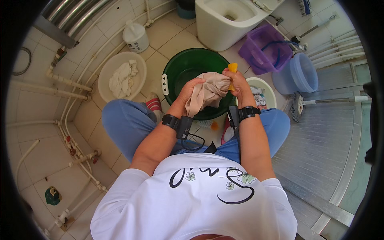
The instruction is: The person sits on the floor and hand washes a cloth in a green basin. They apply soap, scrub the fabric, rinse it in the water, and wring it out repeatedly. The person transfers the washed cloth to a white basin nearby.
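Both my hands are raised over a large green plastic basin [180,64] on the tiled floor. Bunched between them is a beige cloth [211,90], one strip of it hanging down by my left wrist. My left hand [189,91] grips the cloth's left side. My right hand [238,81] holds a yellow bar [232,68], probably laundry soap, against the cloth's right end. The basin's white handle [165,84] shows at its left. Folds of cloth hide part of the basin's inside.
At left stands a white basin [102,81] with white cloth [123,78]; behind it, a white lidded bucket [135,37]. A pale basin [271,93] of laundry is partly behind my right arm. Beyond are a toilet [214,36], purple tub [255,57], blue bucket [283,75] and brush [297,107].
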A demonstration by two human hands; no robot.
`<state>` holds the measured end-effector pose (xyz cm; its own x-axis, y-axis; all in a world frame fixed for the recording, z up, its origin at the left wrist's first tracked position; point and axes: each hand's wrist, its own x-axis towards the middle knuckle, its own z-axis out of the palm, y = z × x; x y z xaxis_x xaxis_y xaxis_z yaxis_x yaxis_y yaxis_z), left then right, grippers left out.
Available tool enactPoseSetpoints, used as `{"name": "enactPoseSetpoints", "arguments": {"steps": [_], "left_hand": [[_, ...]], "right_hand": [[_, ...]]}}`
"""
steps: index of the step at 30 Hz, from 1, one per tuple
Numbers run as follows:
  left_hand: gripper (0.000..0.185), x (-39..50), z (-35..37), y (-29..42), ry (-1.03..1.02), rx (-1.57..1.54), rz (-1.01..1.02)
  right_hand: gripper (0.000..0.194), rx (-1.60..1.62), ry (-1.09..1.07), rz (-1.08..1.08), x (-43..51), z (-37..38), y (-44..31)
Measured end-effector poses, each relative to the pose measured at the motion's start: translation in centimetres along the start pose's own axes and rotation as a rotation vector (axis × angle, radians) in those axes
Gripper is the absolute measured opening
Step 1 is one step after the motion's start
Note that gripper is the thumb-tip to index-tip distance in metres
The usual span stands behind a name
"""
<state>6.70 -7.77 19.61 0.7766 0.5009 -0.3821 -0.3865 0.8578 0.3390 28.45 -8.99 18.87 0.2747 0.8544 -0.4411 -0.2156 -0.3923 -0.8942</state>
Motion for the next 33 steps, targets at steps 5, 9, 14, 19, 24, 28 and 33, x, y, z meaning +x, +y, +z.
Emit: {"name": "enactPoseSetpoints", "arguments": {"steps": [5, 9, 14, 19, 24, 28, 33], "left_hand": [[0.037, -0.7, 0.4, 0.9, -0.074, 0.17, 0.181], [0.037, -0.1, -0.2, 0.7, 0.045, 0.316, 0.2], [0.041, 1.6, -2.9, 1.3, 0.073, 0.656, 0.357], [0.065, 1.7, -2.9, -0.2, 0.518, 0.481, 0.352], [0.085, 1.7, -1.2, -0.8, -0.159, -0.284, 0.131], [0.049, 3.0, -1.3, -1.6, -0.277, -0.361, 0.247], [0.04, 3.2, -1.4, -3.7, -0.22, -0.385, 0.277]], "right_hand": [[0.03, -0.255, -0.39, -0.149, -0.8, 0.6, -1.1], [0.034, -0.539, -0.208, -0.272, -2.1, 1.8, -1.7], [0.026, -0.232, 0.043, -0.543, -4.1, 2.2, -5.8], [0.024, -0.245, -0.103, -0.678, -7.1, 3.0, -10.9], [0.035, -0.473, -0.117, -0.664, -9.5, 7.7, -6.9], [0.058, -0.961, 0.114, -0.777, -5.6, 9.3, -0.9], [0.068, -0.948, 0.541, -0.625, -1.0, 7.7, 1.0]]}}
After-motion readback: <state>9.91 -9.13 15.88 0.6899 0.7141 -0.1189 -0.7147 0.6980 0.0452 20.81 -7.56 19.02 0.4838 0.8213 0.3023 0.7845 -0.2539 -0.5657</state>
